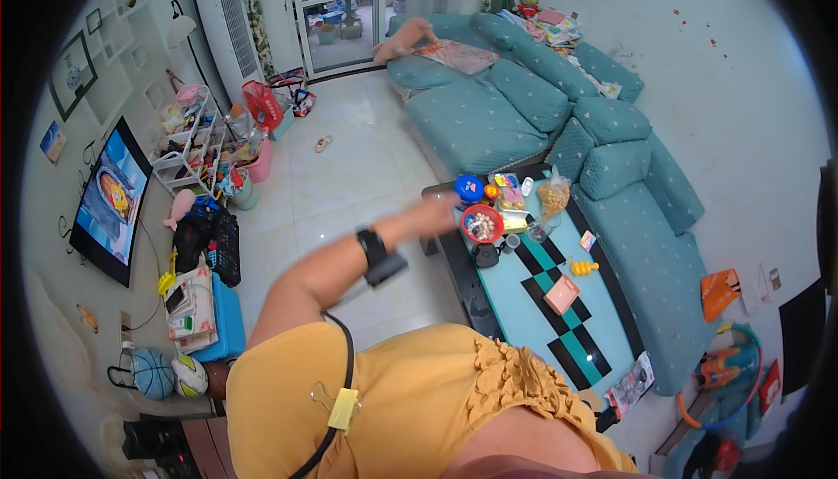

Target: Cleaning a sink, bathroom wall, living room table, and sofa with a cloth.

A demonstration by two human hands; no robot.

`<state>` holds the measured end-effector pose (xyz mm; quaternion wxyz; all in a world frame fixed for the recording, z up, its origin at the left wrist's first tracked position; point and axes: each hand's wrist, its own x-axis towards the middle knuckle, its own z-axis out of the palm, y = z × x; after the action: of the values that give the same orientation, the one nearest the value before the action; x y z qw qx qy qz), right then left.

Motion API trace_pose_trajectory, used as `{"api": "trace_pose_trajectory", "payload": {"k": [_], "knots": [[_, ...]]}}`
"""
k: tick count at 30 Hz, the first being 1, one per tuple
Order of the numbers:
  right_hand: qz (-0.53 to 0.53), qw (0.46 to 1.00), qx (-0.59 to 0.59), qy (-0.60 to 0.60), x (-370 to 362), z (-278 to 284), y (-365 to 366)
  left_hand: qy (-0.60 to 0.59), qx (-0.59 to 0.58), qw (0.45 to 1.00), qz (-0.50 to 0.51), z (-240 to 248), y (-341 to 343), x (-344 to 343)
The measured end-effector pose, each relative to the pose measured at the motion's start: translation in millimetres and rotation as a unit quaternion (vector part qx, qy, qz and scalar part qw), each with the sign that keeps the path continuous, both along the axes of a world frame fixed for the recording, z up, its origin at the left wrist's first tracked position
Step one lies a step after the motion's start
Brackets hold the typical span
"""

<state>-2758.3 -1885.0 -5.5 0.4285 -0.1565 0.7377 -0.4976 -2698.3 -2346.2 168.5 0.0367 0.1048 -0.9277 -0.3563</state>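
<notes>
My left arm reaches across toward the coffee table (502,291), a dark strap with a small box around its wrist. My left hand (436,214) is smeared by motion at the table's left edge, beside a red bowl (483,241) of small pale pieces; its fingers cannot be made out. Close by stand a round blue container (469,188), a dark lidded pot (485,255) and a grey cup (511,241). A clear bag of tan snacks (554,197) lies farther right. My right hand is out of sight.
A teal sofa (489,121) wraps around the table's far and right sides. On the tabletop lie a pink box (562,294) and a yellow toy (584,267). Along the left wall are a television (112,201), a blue bin (229,322), balls (154,373) and a loaded shelf rack (188,160).
</notes>
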Motion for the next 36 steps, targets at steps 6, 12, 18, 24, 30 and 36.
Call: {"api": "trace_pose_trajectory", "payload": {"k": [6,12,18,24,30,36], "knots": [[0.054,0.992,-0.064,-0.099,2,49,-103,0.042,0.186,0.964,-0.187,-145,122,70],[0.187,0.970,-0.117,-0.106,22,78,-134,-0.125,0.456,0.873,-0.122,-137,124,101],[0.116,0.920,-0.136,-0.350,45,123,-136,-0.157,0.425,0.891,0.022,-139,97,119],[0.033,0.939,-0.179,-0.291,33,83,-135,-0.165,0.421,0.889,0.073,-158,96,108],[0.020,0.998,-0.060,0.012,26,64,-139,-0.161,0.520,0.838,0.041,-155,106,92],[0.077,0.992,-0.078,0.058,38,92,-140,-0.144,0.686,0.713,-0.019,-138,131,73]]}}
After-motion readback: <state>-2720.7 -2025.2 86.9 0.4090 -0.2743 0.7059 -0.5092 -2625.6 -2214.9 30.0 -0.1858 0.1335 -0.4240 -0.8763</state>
